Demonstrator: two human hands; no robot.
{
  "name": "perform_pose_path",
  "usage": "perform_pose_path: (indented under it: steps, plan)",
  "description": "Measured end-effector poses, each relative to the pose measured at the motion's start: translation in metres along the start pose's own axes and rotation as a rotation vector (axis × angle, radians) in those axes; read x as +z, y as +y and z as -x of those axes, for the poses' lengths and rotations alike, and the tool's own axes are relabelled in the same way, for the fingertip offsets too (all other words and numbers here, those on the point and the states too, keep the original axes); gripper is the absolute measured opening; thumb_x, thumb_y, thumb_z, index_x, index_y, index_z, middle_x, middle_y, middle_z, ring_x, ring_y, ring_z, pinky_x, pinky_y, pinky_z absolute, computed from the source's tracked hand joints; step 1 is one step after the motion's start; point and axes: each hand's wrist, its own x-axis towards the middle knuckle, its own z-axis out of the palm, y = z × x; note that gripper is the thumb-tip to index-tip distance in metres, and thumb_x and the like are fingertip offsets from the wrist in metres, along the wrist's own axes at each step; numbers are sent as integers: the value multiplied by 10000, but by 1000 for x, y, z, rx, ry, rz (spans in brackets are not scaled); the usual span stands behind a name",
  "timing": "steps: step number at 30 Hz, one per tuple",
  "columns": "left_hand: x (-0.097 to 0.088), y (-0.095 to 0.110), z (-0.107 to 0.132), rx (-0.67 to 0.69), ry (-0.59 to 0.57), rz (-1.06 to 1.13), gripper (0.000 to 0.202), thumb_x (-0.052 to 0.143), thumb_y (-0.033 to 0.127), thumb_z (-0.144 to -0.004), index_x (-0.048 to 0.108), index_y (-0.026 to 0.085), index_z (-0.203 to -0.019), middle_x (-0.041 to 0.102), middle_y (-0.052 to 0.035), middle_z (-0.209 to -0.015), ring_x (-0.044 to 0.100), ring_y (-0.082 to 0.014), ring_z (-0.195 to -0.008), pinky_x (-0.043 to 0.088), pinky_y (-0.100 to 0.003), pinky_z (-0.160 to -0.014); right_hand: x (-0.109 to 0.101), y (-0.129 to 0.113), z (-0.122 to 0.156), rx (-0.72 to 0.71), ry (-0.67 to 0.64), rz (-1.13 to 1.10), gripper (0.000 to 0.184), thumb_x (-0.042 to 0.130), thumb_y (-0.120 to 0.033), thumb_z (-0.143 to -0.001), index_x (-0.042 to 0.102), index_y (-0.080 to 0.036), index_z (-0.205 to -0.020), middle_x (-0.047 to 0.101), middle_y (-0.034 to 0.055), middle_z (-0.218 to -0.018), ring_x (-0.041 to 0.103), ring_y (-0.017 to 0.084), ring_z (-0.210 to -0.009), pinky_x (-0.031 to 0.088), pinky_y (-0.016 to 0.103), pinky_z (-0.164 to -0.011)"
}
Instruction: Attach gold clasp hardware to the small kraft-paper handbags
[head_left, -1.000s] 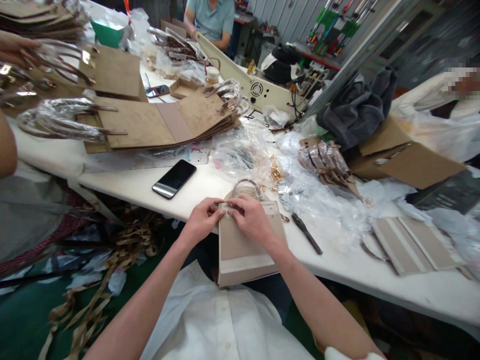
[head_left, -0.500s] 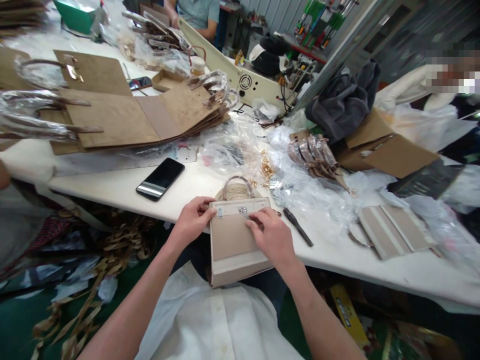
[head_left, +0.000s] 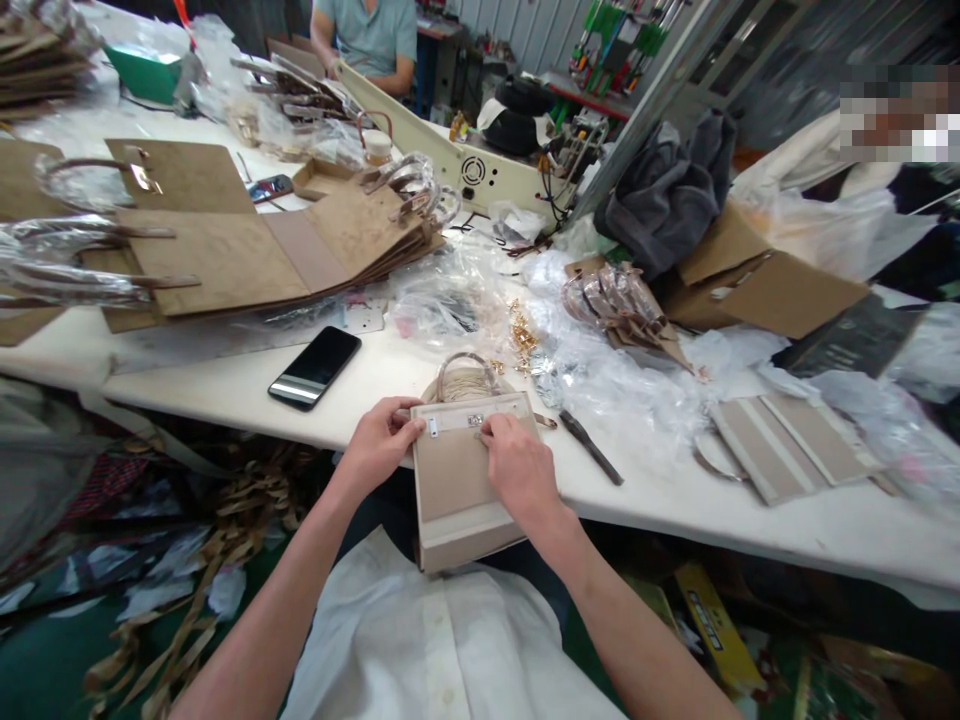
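A small beige handbag (head_left: 450, 480) lies flat, half over the near edge of the white table (head_left: 675, 510), its wrapped handle (head_left: 463, 378) pointing away from me. My left hand (head_left: 379, 445) pinches the bag's top left corner. My right hand (head_left: 516, 468) rests on the bag's front, with thumb and forefinger closed at the small metal clasp (head_left: 475, 421) on the top strip. A dark slim tool (head_left: 591, 447) lies on the table just right of my right hand.
A black phone (head_left: 315, 367) lies left of the bag. Stacks of brown bag panels (head_left: 247, 250) with wrapped handles fill the far left. Crumpled clear plastic (head_left: 622, 380), gold fittings (head_left: 521, 335) and beige panels (head_left: 787, 450) lie to the right. Other people sit at the far side and the right.
My hands came apart from the bag's top middle: the left went to the corner, the right slid down onto the front near the clasp. The camera view shifted slightly.
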Motion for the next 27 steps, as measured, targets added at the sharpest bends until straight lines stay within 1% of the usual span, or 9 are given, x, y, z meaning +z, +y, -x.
perform_pose_path:
  steps: [3, 5, 8, 11, 15, 18, 20, 23, 27]
  plan:
    - [-2, 17, 6, 74, 101, -93, 374, 738, 363, -896, 747, 186, -1225, 727, -120, -1238, 713, -260, -1021, 602, -394, -825, -13, 13, -2, -76, 60, -172, 280, 549, -77, -1044, 645, -240, -1251, 746, 115, -1195, 701, 310, -1083, 548, 436, -883]
    - [-2, 35, 11, 180, 186, -186, 336, 712, 305, -920, 732, 208, -1241, 684, -123, -1315, 689, -279, -1134, 607, -414, -871, -30, 30, -7, -76, 140, -295, 242, 540, -128, -1051, 675, -235, -1221, 748, 113, -1188, 702, 304, -1110, 556, 455, -954]
    - [7, 63, 16, 354, 239, -275, 308, 687, 232, -961, 710, 231, -1268, 665, -119, -1345, 644, -301, -1281, 583, -462, -1021, -56, 61, -17, 5, 224, -418, 156, 584, -260, -1055, 728, -227, -1106, 758, 97, -1105, 712, 279, -1006, 578, 426, -874]
    - [30, 76, 15, 436, 190, -373, 374, 730, 210, -954, 676, 219, -1324, 634, -153, -1419, 606, -347, -1370, 501, -542, -1180, -70, 83, -24, 22, 172, -499, 176, 640, -356, -1043, 754, -225, -1066, 773, 70, -1063, 706, 242, -913, 580, 389, -817]
    - [68, 73, 10, 435, 110, -549, 542, 756, 178, -927, 593, 226, -1442, 580, -190, -1547, 528, -410, -1475, 426, -621, -1221, -70, 91, -27, -43, 92, -573, 244, 677, -311, -1019, 725, -231, -1244, 759, 34, -974, 701, 215, -863, 573, 360, -789]
    - [88, 67, 5, 444, 67, -597, 566, 736, 155, -919, 572, 223, -1457, 580, -196, -1551, 510, -422, -1486, 403, -634, -1221, -67, 93, -30, -176, 75, -483, 212, 594, -217, -1035, 767, -226, -1157, 754, 61, -1023, 697, 214, -880, 571, 356, -773]
    - [97, 63, 1, 439, 35, -601, 553, 725, 153, -915, 581, 219, -1445, 591, -194, -1533, 518, -419, -1473, 401, -632, -1220, -66, 96, -33, -298, 62, -382, 256, 561, -177, -1037, 799, -227, -1117, 754, 94, -1133, 710, 240, -991, 593, 387, -848]
    - [104, 57, -3, 450, -14, -593, 548, 703, 146, -914, 589, 221, -1445, 609, -178, -1515, 530, -391, -1464, 403, -603, -1234, -66, 102, -40, -466, -14, -228, 321, 657, -187, -1011, 767, -250, -1306, 734, 113, -1247, 682, 294, -1159, 598, 471, -993]
    - [108, 51, -7, 480, -69, -623, 627, 634, 110, -936, 532, 224, -1544, 619, -171, -1535, 551, -365, -1448, 404, -575, -1238, -67, 106, -52, -590, -101, -66, 275, 682, -194, -1031, 741, -238, -1296, 717, 113, -1197, 650, 299, -1121, 593, 486, -982]
